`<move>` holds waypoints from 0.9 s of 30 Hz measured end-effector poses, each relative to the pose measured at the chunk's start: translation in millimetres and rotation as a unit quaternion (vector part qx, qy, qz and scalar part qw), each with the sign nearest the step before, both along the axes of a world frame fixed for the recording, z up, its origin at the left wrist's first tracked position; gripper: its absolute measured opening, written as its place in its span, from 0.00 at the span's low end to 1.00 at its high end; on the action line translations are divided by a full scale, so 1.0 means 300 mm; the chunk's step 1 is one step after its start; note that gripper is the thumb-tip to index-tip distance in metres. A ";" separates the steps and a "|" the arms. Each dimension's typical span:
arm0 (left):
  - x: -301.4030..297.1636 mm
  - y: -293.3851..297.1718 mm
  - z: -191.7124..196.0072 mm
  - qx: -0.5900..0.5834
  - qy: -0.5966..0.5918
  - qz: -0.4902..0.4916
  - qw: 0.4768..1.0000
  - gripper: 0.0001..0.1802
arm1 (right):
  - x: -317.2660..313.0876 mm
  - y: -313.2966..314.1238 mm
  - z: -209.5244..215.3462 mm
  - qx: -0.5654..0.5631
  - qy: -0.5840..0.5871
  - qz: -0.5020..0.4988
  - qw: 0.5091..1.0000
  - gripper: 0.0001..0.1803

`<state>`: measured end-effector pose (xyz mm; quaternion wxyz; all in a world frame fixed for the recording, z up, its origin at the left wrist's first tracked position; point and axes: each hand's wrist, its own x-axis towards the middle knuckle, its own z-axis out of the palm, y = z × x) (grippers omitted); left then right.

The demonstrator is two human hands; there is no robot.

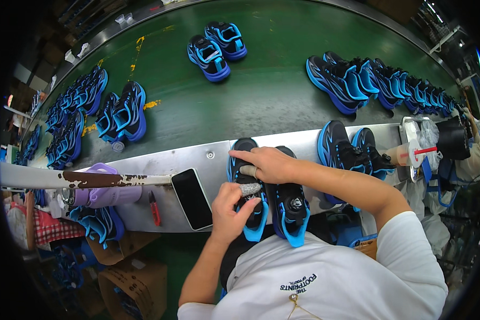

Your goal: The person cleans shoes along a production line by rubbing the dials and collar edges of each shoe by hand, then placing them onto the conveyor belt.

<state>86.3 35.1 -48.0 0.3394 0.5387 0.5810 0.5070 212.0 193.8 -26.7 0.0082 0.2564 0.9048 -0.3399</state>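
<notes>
1. My left hand, nearest me: fingers clamped on a small grey brush or pad, pressed to the top of the left shoe.
2. My right hand, just beyond: fingers closed over the far end of that same shoe, holding it steady.
3. Left shoe: black with bright blue sole, lying on the metal surface in front of me. Its mate, the right shoe, touches it and is untouched by either hand.
4. Left along the surface: a dark phone, a small red tool, a lilac container.
5. Right along the surface: another black-and-blue pair, then a cup with a red straw.
6. Far: the green conveyor belt with one pair at centre and rows of like shoes at left and right.
7. Progress, as judged: one shoe of the pair in hand; the mate and the neighbouring pair appear to remain.
</notes>
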 end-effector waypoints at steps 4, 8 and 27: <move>-0.014 0.018 0.104 -0.032 0.060 -0.026 0.997 0.12 | 0.030 0.032 -0.023 -0.018 0.047 0.018 0.999 0.23; -0.004 -0.100 0.140 -0.060 -0.098 0.151 0.982 0.07 | 0.073 0.076 0.115 -0.078 0.083 0.105 0.988 0.20; 0.170 -0.133 0.102 -0.234 -0.542 0.043 0.806 0.13 | 0.153 -0.134 0.104 -0.028 0.186 0.047 0.981 0.16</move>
